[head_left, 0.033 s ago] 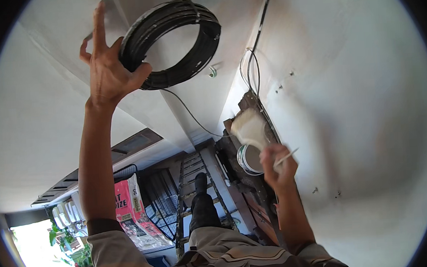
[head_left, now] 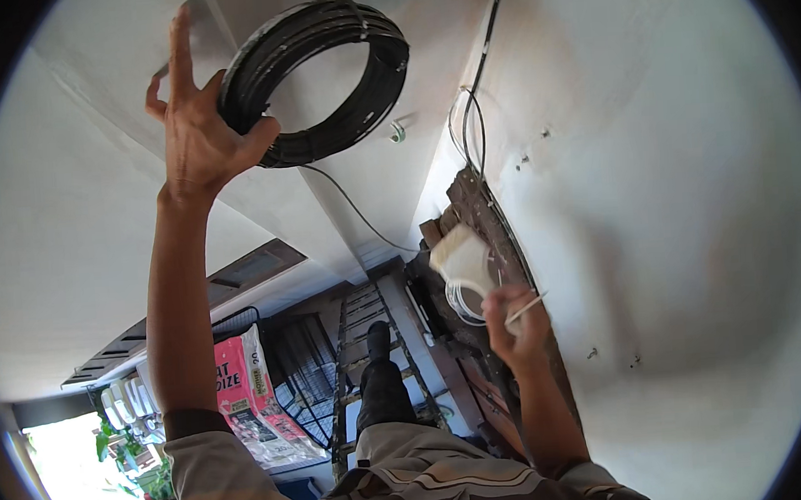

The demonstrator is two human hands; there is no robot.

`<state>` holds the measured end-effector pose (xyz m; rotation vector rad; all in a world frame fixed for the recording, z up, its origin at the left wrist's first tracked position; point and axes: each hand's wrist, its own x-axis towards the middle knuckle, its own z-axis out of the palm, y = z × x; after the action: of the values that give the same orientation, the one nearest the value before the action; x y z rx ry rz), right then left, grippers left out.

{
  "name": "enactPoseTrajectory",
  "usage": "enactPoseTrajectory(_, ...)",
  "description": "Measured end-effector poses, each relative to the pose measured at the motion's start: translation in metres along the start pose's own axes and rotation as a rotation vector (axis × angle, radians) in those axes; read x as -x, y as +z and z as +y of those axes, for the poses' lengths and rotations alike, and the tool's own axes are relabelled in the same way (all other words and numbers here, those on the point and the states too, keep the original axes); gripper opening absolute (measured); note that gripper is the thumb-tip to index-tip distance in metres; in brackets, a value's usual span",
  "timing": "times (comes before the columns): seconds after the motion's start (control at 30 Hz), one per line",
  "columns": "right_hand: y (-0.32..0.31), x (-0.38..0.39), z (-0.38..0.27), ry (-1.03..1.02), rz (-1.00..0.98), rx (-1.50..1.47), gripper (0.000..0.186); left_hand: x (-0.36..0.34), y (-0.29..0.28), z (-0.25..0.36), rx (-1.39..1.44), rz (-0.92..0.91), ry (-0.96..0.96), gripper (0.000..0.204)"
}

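Gripping 1 black cable coil by its left rim, near a hook, with left fingers part-spread. Clasping 1 brush by handle, near bucket, with right fingers curled closed.

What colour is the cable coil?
Cable coil: black with whitish specks, best in head view.

open: right of right hand, along wall | blocked: coil at left hand; bucket behind brush
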<state>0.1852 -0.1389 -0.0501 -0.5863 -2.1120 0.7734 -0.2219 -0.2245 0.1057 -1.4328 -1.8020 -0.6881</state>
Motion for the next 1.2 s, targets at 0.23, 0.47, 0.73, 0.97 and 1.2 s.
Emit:
enactPoseTrajectory(0.23, -0.004, 0.108, 0.044, 0.037, -0.147, 0.177, 0.016, -0.004, -0.001, -0.001, -0.004, -0.03, 0.068, 0.05)
enactPoseTrajectory(0.47, -0.01, 0.142, 0.094, 0.035, -0.365, 0.302, 0.023, -0.003, 0.005, -0.014, -0.087, -0.005, 0.16, 0.064)
enactPoseTrajectory(0.73, 0.027, 0.15, 0.155, 0.192, -0.329, 0.261, 0.021, 0.0, 0.011, -0.023, -0.039, -0.01, 0.17, 0.052)
enactPoseTrajectory(0.97, 0.073, 0.164, 0.24, 0.445, -0.062, 0.25, 0.016, -0.001, 0.011, -0.02, 0.008, -0.052, 0.157, 0.07)
enactPoseTrajectory(1.2, 0.091, 0.166, 0.303, 0.596, -0.109, 0.255, 0.015, -0.005, 0.01, -0.028, -0.174, -0.071, 0.328, 0.074)
